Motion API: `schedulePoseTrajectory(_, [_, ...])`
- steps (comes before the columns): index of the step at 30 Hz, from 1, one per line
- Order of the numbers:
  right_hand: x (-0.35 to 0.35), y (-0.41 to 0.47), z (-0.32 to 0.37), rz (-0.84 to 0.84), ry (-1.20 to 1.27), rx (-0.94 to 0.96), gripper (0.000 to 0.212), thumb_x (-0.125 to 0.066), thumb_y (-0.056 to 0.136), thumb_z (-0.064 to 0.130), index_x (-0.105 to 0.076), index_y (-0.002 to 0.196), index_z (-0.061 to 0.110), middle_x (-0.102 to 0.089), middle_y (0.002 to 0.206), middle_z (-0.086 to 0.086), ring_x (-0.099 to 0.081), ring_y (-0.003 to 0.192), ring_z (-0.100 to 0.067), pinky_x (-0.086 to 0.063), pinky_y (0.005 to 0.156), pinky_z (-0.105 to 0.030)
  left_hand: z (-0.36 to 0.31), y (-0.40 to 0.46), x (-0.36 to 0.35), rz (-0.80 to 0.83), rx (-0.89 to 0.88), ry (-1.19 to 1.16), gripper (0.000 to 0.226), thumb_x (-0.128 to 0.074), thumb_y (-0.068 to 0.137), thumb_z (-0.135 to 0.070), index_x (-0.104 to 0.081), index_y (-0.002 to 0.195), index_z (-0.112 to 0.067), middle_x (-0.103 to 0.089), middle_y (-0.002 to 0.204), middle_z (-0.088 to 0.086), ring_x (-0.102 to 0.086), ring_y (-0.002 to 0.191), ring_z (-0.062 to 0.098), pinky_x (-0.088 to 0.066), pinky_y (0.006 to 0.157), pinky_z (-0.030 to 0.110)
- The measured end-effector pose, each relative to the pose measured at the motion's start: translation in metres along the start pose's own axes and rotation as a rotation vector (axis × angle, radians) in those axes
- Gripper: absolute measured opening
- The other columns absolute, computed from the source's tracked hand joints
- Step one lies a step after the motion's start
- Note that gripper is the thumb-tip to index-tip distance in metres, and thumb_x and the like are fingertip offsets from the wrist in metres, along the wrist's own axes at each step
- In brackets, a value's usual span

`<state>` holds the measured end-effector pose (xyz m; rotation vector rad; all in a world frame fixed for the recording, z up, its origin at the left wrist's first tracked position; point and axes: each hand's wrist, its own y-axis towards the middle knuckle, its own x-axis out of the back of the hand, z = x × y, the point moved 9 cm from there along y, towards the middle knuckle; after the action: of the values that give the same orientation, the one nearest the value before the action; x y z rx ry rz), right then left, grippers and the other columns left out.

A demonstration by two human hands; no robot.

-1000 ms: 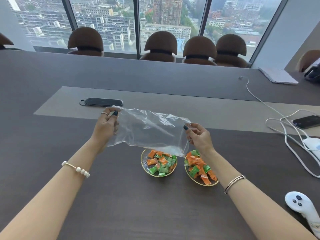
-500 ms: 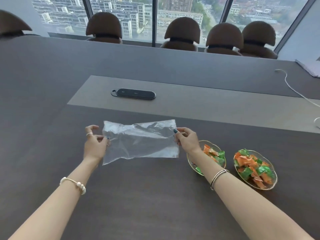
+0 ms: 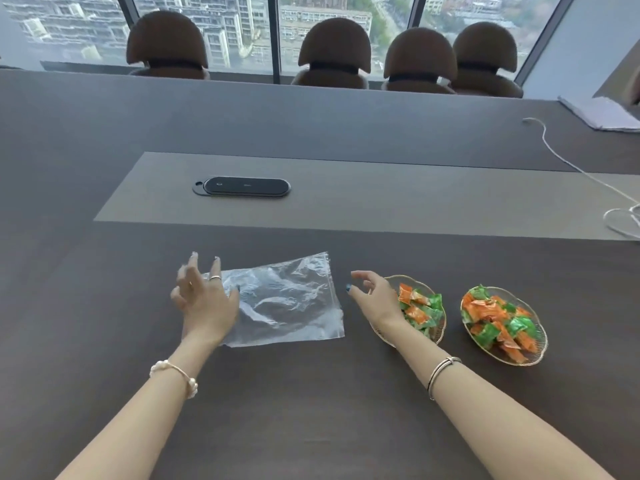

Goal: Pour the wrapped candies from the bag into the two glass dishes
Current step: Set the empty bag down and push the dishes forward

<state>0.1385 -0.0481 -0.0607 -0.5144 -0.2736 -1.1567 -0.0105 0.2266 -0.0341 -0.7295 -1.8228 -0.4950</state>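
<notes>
1. Plainly, in the head view, the bag (image 3: 284,299) lay flat and empty on the dark table (image 3: 311,410), left of both dishes, with no candy visible through its clear film.
2. The left hand (image 3: 204,299) hovered over the bag's left edge with fingers spread and holding nothing; whether the palm brushed the film could not be told, since the hand was blurred.
3. The right hand (image 3: 372,296) hung just right of the bag, fingers loosely curled and empty, its wrist passing over the near-left rim of the left dish (image 3: 438,336).
4. The wrapped candies (image 3: 419,308), orange and green, sat heaped in that dish, and a like heap filled the right dish (image 3: 538,348), which stood apart from it further right.
5. By my judgement the pouring was done and the step in hand was letting go of the bag and drawing the hands clear.
6. To do it well, the right forearm should have lifted before pulling back, since it lay over the left dish's rim and a drag could have tipped the shallow glass or spilled candies.
7. The bag, light and crinkled, would have lifted with any finger stuck to it, so a straight upward release suited best.
8. Far off, a black device (image 3: 242,187) and a white cable (image 3: 588,174) lay well clear of the work.
</notes>
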Motion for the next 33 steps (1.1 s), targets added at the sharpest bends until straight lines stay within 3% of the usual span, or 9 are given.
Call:
schedulePoseTrajectory(3, [0.060, -0.006, -0.012, -0.121, 0.128, 0.012, 0.028, -0.062, 0.082, 0.021, -0.062, 0.110, 0.022, -0.064, 0.107, 0.005, -0.057, 0.104, -0.011, -0.049, 0.092, -0.035, -0.073, -0.012, -0.002, 0.022, -0.133, -0.250, 0.037, -0.051, 0.087, -0.022, -0.056, 0.121, -0.009, -0.051, 0.123, 0.015, -0.044, 0.119, 0.032, -0.033, 0.099, 0.041])
schedulePoseTrajectory(6, [0.126, -0.013, -0.045, -0.233, 0.192, -0.026, 0.023, -0.061, 0.084, 0.016, -0.063, 0.106, 0.021, -0.065, 0.105, 0.000, -0.060, 0.099, -0.013, -0.049, 0.085, -0.030, -0.140, -0.049, -0.041, 0.265, -0.149, -0.472, 0.026, -0.050, 0.088, -0.021, -0.062, 0.108, -0.011, -0.065, 0.101, 0.007, -0.060, 0.097, 0.024, -0.042, 0.083, 0.030])
schedulePoseTrajectory(10, [0.204, -0.029, -0.104, -0.380, 0.252, -0.132, 0.023, -0.059, 0.085, 0.009, -0.063, 0.106, 0.016, -0.064, 0.106, -0.007, -0.059, 0.099, -0.019, -0.045, 0.079, -0.029, -0.186, -0.096, -0.107, 0.431, -0.097, -0.475, 0.034, -0.049, 0.088, -0.021, -0.056, 0.120, -0.012, -0.060, 0.118, 0.007, -0.057, 0.110, 0.023, -0.042, 0.091, 0.031])
schedulePoseTrajectory(15, [0.272, -0.042, -0.168, -0.483, 0.238, -0.235, 0.025, -0.059, 0.083, 0.008, -0.063, 0.106, 0.018, -0.063, 0.103, -0.006, -0.059, 0.097, -0.021, -0.048, 0.081, -0.034, -0.192, -0.115, -0.136, 0.363, 0.053, -0.409, 0.047, -0.045, 0.089, -0.016, -0.040, 0.135, -0.005, -0.049, 0.130, 0.018, -0.046, 0.124, 0.033, -0.034, 0.103, 0.040])
schedulePoseTrajectory(18, [0.287, -0.040, -0.200, -0.460, 0.226, -0.320, 0.034, -0.058, 0.083, 0.007, -0.059, 0.117, 0.015, -0.059, 0.105, -0.007, -0.055, 0.091, -0.020, -0.046, 0.081, -0.036, -0.187, -0.115, -0.151, 0.368, 0.147, -0.433, 0.044, -0.045, 0.088, -0.016, -0.045, 0.131, -0.005, -0.059, 0.122, 0.019, -0.053, 0.117, 0.036, -0.039, 0.099, 0.040])
schedulePoseTrajectory(21, [0.287, -0.037, -0.231, -0.393, 0.291, -0.415, 0.041, -0.056, 0.085, 0.007, -0.054, 0.124, 0.015, -0.059, 0.109, -0.009, -0.058, 0.091, -0.023, -0.053, 0.083, -0.042, -0.181, -0.115, -0.163, 0.363, 0.241, -0.528, 0.037, -0.046, 0.087, -0.016, -0.052, 0.122, -0.007, -0.064, 0.109, 0.014, -0.065, 0.092, 0.036, -0.053, 0.088, 0.047])
schedulePoseTrajectory(24, [0.282, -0.031, -0.248, -0.318, 0.429, -0.471, 0.040, -0.056, 0.085, 0.005, -0.052, 0.124, 0.011, -0.063, 0.108, -0.015, -0.064, 0.092, -0.029, -0.055, 0.077, -0.042, -0.177, -0.118, -0.166, 0.350, 0.358, -0.666, 0.034, -0.043, 0.088, -0.007, -0.054, 0.120, -0.003, -0.061, 0.105, 0.011, -0.066, 0.066, 0.026, -0.058, 0.075, 0.043])
schedulePoseTrajectory(30, [0.280, -0.018, -0.242, -0.197, 0.408, -0.426, 0.015, -0.060, 0.082, -0.001, -0.064, 0.095, 0.005, -0.066, 0.083, -0.012, -0.065, 0.077, -0.025, -0.057, 0.054, -0.024, -0.178, -0.121, -0.169, 0.298, 0.390, -0.753, 0.028, -0.044, 0.085, 0.001, -0.061, 0.107, -0.003, -0.065, 0.104, 0.015, -0.066, 0.064, 0.018, -0.060, 0.056, 0.033])
schedulePoseTrajectory(33, [0.281, -0.013, -0.245, -0.212, 0.372, -0.405, 0.016, -0.061, 0.080, 0.000, -0.067, 0.095, 0.003, -0.069, 0.085, -0.015, -0.067, 0.079, -0.027, -0.056, 0.057, -0.028, -0.186, -0.121, -0.168, 0.279, 0.359, -0.783, 0.025, -0.045, 0.085, -0.001, -0.064, 0.103, -0.002, -0.065, 0.098, 0.014, -0.065, 0.066, 0.018, -0.058, 0.050, 0.025])
